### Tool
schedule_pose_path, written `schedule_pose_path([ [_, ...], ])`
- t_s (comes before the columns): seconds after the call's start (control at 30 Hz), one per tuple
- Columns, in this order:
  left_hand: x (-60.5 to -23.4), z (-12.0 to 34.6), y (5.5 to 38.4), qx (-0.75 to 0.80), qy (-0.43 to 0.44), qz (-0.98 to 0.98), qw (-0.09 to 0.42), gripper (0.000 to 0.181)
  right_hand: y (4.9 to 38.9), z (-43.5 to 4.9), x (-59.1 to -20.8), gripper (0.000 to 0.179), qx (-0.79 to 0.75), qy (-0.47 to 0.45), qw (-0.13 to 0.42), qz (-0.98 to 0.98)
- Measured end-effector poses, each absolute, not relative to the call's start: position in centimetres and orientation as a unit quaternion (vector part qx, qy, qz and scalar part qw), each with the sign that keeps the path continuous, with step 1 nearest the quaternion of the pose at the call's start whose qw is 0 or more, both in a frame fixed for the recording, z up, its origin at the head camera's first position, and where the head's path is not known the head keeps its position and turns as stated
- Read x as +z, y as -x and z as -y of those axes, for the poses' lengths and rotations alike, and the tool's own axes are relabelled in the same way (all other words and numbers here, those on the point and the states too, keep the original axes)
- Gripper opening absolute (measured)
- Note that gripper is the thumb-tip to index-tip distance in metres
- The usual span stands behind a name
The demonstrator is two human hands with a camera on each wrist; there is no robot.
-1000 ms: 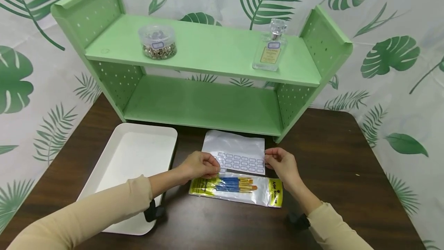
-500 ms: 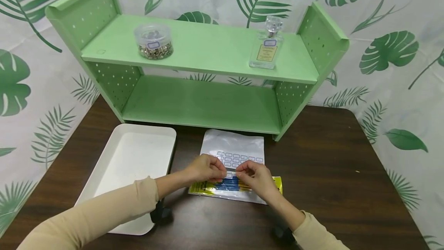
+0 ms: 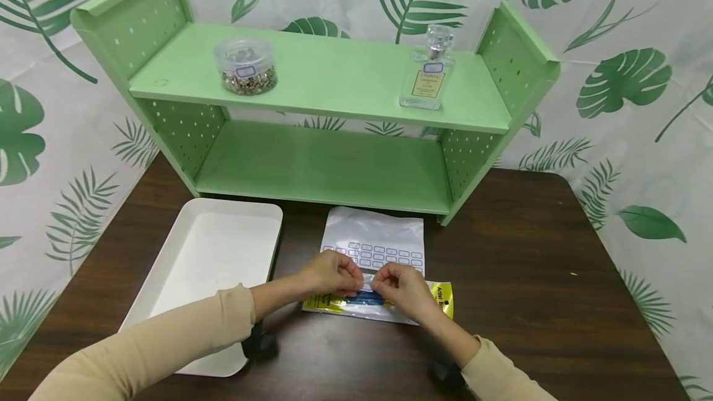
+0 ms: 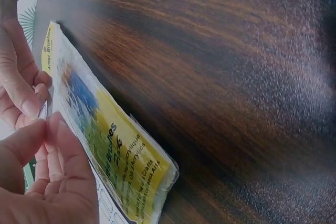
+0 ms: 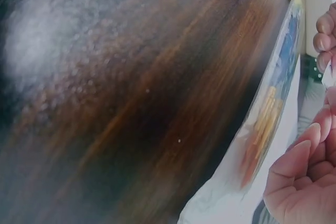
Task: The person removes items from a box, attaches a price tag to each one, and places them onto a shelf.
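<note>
Over the brush pack, a small white label sticker [image 3: 368, 282] with a blue printed frame is stretched between both hands. My left hand [image 3: 332, 273] pinches its left edge between thumb and forefinger. At the opposite edge, the right hand [image 3: 405, 290] pinches it the same way; the left wrist view shows the fingertips nearly meeting at the sticker [image 4: 43, 109]. Beneath them lies a clear pack of artist brushes [image 3: 444, 296] with yellow ends and blue handles, partly covered by the hands. A sheet of label stickers [image 3: 384, 228] lies just behind it, its front edge partly hidden.
A white tray [image 3: 223, 228] stands left of the hands, partly under the left forearm. Behind is a green two-tier shelf [image 3: 328, 166]. Its top holds a clear round tub of small metal pieces [image 3: 247, 67] and a glass perfume bottle [image 3: 427, 79], both labelled. Dark wooden table [image 3: 529, 277] underneath.
My right hand has moved left from the sheet's right edge to meet the left hand at the sticker. The left hand has shifted slightly right, carrying the sticker over the brush pack.
</note>
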State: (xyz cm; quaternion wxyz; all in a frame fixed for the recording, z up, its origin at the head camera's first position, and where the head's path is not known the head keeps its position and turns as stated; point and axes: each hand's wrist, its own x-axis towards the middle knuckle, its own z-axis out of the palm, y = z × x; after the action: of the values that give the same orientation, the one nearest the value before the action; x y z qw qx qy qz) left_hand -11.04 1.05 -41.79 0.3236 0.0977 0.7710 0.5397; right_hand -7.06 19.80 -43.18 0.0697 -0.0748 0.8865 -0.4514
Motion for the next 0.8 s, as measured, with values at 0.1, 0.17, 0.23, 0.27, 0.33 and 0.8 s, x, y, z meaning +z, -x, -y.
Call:
schedule_pose_path([
  [0.1,-41.76,-1.06,11.05,0.524,-0.106,-0.784,0.315,0.007,7.10,-19.65,-43.25,0.010,-0.438,0.082,0.070,-0.893],
  [0.17,-41.76,-1.06,11.05,0.509,-0.116,-0.796,0.306,0.006,7.12,-19.52,-43.31,0.011,-0.427,0.086,0.068,-0.898],
  [0.23,-41.78,-1.07,11.07,0.492,-0.126,-0.809,0.297,0.005,7.13,-19.38,-43.34,0.011,-0.415,0.092,0.062,-0.903],
  [0.27,-41.79,-1.08,11.08,0.483,-0.130,-0.814,0.294,0.004,7.13,-19.32,-43.38,0.012,-0.409,0.094,0.059,-0.906],
  [0.33,-41.85,-1.06,11.10,0.468,-0.139,-0.824,0.287,0.004,7.13,-19.24,-43.42,0.012,-0.402,0.094,0.057,-0.909],
  [0.8,-42.01,-1.02,11.26,0.394,-0.184,-0.860,0.267,0.006,6.90,-19.09,-43.60,0.012,-0.375,0.088,0.057,-0.921],
])
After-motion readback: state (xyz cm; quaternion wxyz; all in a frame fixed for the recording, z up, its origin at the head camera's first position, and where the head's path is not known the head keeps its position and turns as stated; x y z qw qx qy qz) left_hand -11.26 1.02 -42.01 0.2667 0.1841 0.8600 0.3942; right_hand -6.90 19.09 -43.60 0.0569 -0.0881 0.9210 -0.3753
